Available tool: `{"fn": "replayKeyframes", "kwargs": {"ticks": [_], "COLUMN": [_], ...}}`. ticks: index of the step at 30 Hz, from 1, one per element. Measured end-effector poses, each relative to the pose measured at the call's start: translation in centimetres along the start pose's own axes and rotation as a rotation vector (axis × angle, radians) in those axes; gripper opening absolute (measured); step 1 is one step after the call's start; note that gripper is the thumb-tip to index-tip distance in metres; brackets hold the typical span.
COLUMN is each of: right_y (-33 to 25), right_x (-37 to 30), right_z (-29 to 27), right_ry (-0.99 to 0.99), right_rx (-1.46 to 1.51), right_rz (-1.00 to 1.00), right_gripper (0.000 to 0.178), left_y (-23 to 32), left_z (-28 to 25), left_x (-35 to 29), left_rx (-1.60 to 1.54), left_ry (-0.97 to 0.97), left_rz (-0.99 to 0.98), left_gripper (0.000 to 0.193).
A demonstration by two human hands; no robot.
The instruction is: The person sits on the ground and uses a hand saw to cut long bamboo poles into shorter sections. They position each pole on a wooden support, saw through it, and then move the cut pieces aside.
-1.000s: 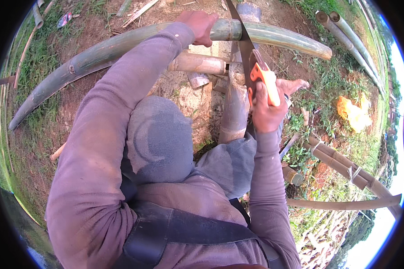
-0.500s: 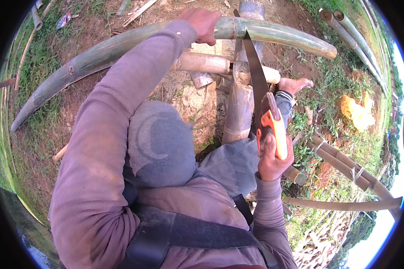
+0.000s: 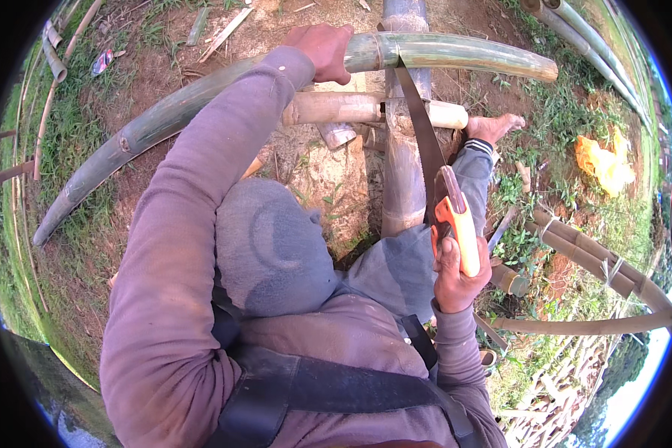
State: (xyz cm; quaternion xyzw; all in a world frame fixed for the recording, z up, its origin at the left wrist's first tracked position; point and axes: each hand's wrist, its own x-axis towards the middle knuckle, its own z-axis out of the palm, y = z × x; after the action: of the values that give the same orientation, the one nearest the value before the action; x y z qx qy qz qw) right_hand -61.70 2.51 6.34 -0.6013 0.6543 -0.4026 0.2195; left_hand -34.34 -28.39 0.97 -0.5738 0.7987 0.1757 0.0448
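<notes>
Green bamboo pole (image 3: 455,56): smooth, waxy skin. Saw (image 3: 429,157) across it: dull dark metal blade, glossy orange plastic handle (image 3: 461,231)

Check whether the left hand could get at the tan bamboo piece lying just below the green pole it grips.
Probably yes: the left hand grips the green pole right above the tan bamboo piece, with nothing between them.

A crumpled yellow plastic bag (image 3: 603,163) lies on grass at three o'clock; thin bamboo poles (image 3: 586,33) slant at one o'clock.
</notes>
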Motion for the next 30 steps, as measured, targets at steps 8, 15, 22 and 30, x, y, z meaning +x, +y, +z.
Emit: {"fn": "replayKeyframes", "kwargs": {"ticks": [8,15,22,30], "right_y": [0.8,-1.1,-3.0,-3.3], "right_x": [-1.1,-1.2,-1.0,3.2], "right_z": [1.9,2.2,1.7,0.3], "right_ry": [0.087,0.106,0.062,0.014], "right_rx": [0.118,0.186,0.248,0.252], "right_rz": [0.166,0.167,0.156,0.159], "right_gripper": [0.017,0.021,0.028,0.023], "left_y": [0.3,0.7,0.1,-0.3], "left_z": [-1.6,-1.2,-0.4,0.4], "left_x": [-0.8,-1.1,-1.2,-1.8], "left_rx": [-0.012,-0.016,0.018,0.042], "left_ry": [0.008,0.032,0.055,0.126], "left_rz": [-0.013,-0.005,0.022,0.052], "left_gripper": [0.072,0.065,0.07,0.06]}}
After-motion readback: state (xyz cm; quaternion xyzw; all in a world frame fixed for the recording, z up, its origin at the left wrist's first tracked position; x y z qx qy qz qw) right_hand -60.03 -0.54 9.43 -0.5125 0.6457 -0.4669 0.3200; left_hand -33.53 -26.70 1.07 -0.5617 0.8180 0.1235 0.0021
